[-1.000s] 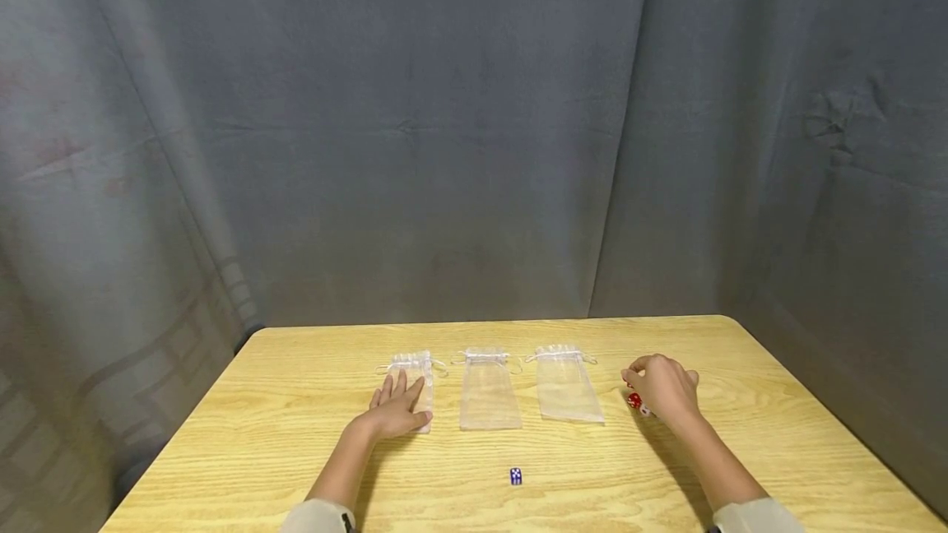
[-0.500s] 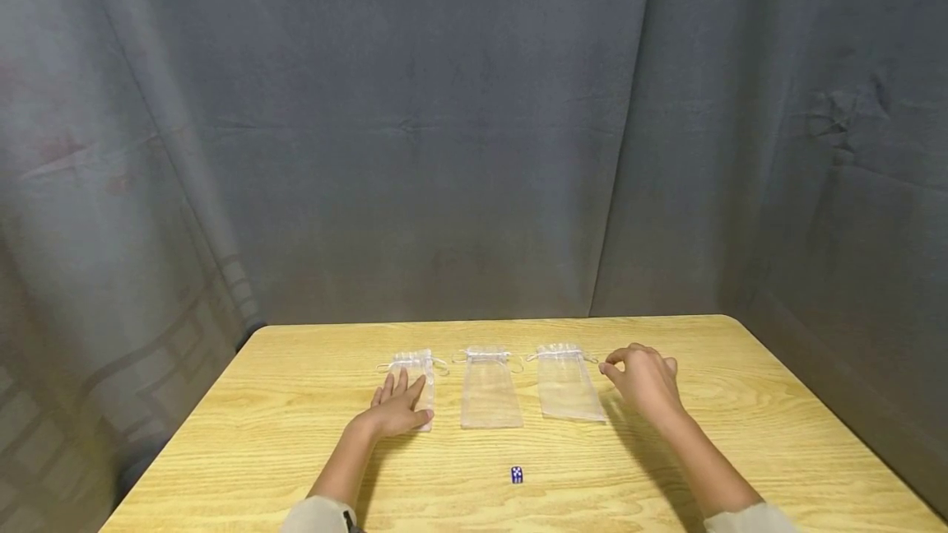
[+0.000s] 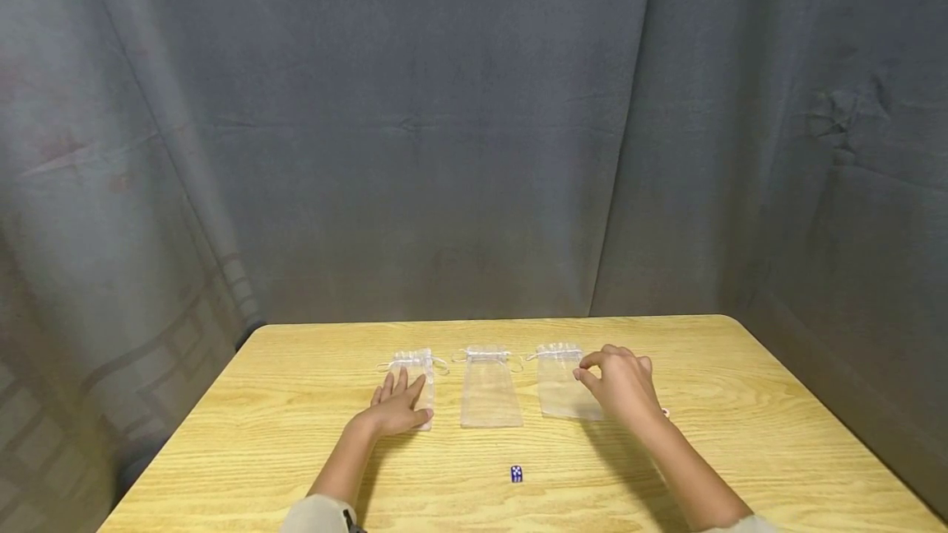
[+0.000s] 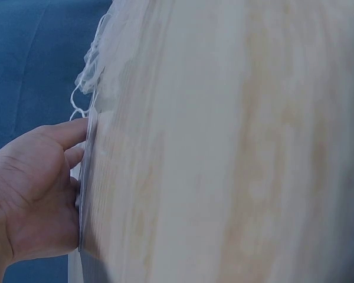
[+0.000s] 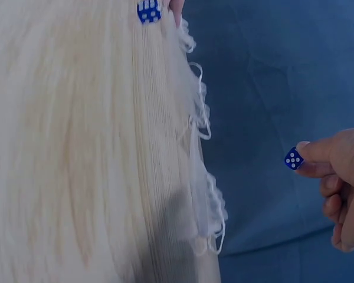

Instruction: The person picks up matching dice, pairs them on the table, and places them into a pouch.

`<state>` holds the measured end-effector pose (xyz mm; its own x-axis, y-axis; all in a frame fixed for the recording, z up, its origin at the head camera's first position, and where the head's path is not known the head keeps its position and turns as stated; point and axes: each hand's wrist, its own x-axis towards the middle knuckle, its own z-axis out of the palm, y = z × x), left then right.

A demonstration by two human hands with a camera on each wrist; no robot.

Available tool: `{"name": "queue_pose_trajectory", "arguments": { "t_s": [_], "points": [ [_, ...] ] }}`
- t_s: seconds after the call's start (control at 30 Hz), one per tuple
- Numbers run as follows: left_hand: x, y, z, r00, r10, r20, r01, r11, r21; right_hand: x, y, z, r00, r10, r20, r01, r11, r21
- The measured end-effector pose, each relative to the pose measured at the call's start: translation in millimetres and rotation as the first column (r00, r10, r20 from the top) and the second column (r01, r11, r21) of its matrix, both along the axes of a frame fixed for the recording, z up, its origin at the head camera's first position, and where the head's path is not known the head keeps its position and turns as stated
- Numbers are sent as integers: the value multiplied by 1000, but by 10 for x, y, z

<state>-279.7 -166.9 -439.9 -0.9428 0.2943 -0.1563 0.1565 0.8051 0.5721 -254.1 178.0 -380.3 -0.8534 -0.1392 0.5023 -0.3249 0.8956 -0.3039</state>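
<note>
Left hand (image 3: 397, 410) flat, fingers straight, right hand (image 3: 620, 385) raised, fingertips pinched

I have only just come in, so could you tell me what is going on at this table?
A person sits at a wooden table with three sheer drawstring pouches laid in a row. The left hand rests flat on the left pouch. The right hand hovers over the right pouch, pinching a small blue die at its fingertips. The middle pouch lies untouched, and another blue die sits nearer the person.

Left pouch (image 3: 416, 377) half under the left hand (image 3: 396, 410); pinched die (image 5: 293, 158) hidden in head view.
</note>
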Motion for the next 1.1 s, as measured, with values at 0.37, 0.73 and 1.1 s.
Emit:
{"name": "queue_pose_trajectory", "arguments": {
  "t_s": [0.37,0.73,1.1],
  "points": [
    [11,20,1,1000,-4,3,4,1000,7,142,-287,-56,998,60,-17,-58,995,76],
    [31,19,27,1000,-3,6,3,1000,28,319,-500,-145,974,223,38,-226,961,156],
    [35,24,28,1000,-1,2,1,999,34,445,-762,-248,902,417,109,-431,865,257]
  ]
}}
